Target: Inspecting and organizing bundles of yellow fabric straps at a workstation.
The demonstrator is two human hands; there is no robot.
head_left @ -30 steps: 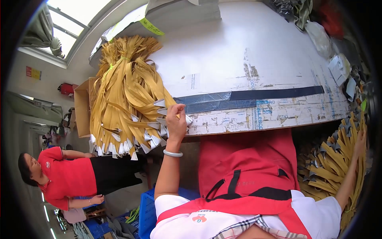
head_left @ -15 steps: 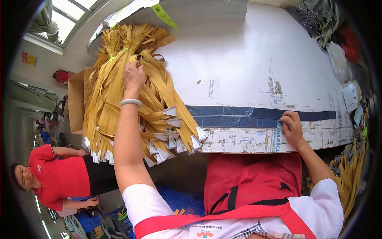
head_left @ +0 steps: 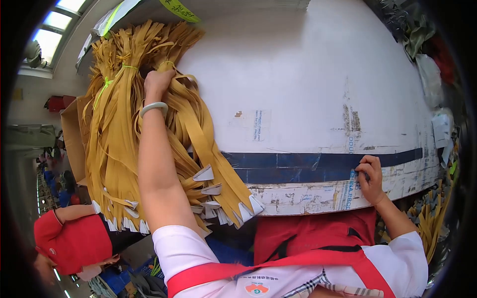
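At the left of the table, my left hand (head_left: 160, 82) is closed around the upper part of a bundle of mustard-yellow webbing straps (head_left: 196, 111), just below its yellow-green tie. More tied bundles of the same straps (head_left: 112, 144) lie beside it, their frayed tops at the far side. White tabs (head_left: 203, 173) cap the near ends, some hanging past the table edge. My right hand (head_left: 370, 179) rests with curled fingers at the dark blue strip (head_left: 298, 168) along the table's front. Nothing shows in its fingers.
The table (head_left: 298, 89) has a white, scuffed top. A cardboard box (head_left: 74, 139) stands left of the bundles, and a person in a red shirt (head_left: 89, 243) is beyond. Plastic bags (head_left: 430, 82) line the far right. More yellow straps (head_left: 432, 213) hang at lower right.
My left hand has gripped the right-hand bundle, which is now parted from the others by a gap near the top. My right hand stays at the blue strip. The view has shifted.
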